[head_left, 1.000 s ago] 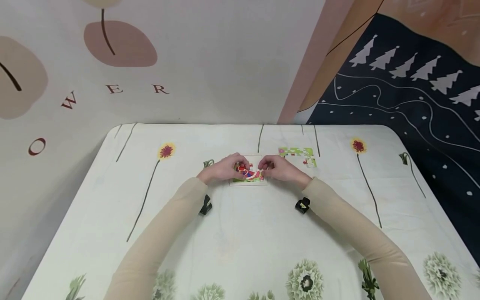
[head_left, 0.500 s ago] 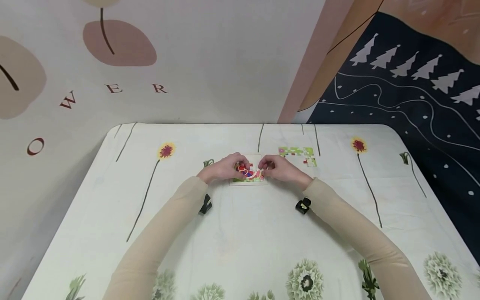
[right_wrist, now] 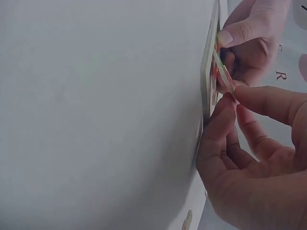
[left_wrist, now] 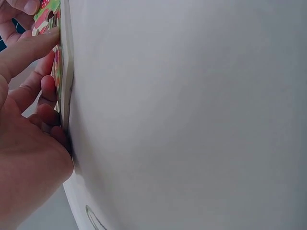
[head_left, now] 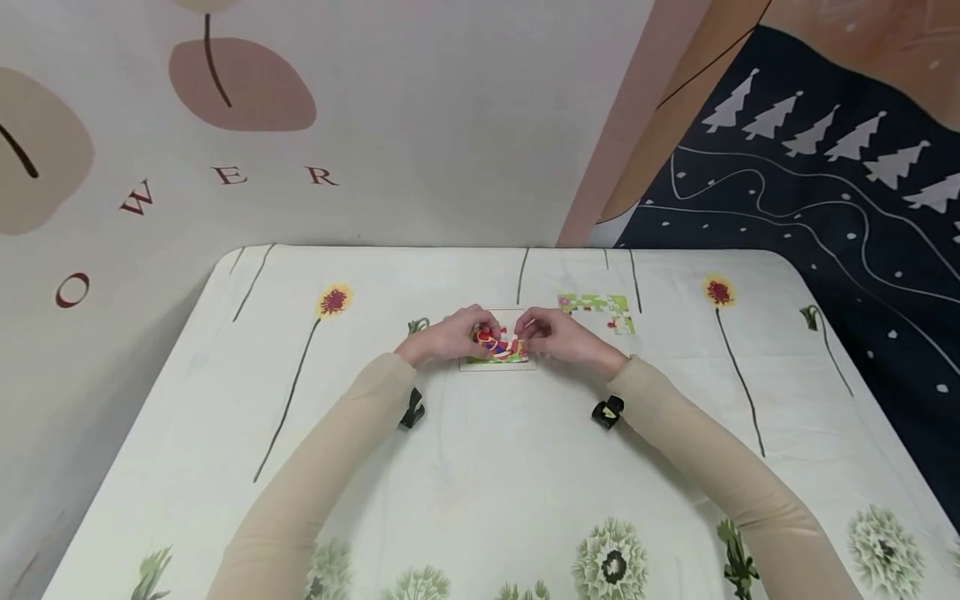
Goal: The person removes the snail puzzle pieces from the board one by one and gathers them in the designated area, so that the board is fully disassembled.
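A jigsaw puzzle board (head_left: 497, 367) with a pale border lies on the table, its picture (head_left: 492, 345) red, blue and green. My left hand (head_left: 447, 335) rests over its left part; the thumb presses on the pieces, and the other fingers bend loosely over them. With thumb and fingertips, my right hand (head_left: 564, 337) pinches a thin puzzle piece (right_wrist: 223, 73) at the board's right side. In the right wrist view that piece stands tilted, one edge against the board. Both hands cover much of the picture.
Several green puzzle pieces (head_left: 597, 302) lie behind and right of my right hand. A white flowered cloth (head_left: 510, 467) covers the table. Its far edge meets a printed fabric wall (head_left: 450, 167). Dark straps (head_left: 607, 412) hang at both wrists.
Both hands stay in nearly the same place over the board, and the right hand keeps its pinch. The head view shifts very slightly.
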A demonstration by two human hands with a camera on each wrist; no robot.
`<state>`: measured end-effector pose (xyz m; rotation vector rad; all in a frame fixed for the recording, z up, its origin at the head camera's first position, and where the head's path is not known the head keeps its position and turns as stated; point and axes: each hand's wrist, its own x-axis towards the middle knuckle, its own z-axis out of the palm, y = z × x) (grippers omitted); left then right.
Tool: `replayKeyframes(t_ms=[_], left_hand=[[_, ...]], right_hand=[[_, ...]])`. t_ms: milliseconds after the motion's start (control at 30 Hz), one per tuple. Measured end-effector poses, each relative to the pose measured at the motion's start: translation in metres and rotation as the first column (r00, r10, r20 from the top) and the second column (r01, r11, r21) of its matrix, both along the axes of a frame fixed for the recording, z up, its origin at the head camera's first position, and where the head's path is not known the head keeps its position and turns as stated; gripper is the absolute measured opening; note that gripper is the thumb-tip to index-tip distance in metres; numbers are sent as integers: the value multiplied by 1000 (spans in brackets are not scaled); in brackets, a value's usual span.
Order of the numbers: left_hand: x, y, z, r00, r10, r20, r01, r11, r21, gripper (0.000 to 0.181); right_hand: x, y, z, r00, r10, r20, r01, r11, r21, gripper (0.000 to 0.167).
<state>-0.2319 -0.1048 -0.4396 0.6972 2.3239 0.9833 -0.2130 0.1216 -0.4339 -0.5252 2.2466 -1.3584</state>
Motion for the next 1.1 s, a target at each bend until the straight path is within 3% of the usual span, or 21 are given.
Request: replayKeyframes(t_ms=[400, 1100], left_hand=[[0, -1, -2, 1000, -1, 8, 1, 1000, -1, 21], [0, -1, -4, 1000, -4, -3, 4, 1000, 0, 21]], right_hand=[[1, 6, -3, 998, -25, -62, 25, 1000, -1, 19], [1, 36, -2, 990, -141, -4, 140, 988, -65, 21]])
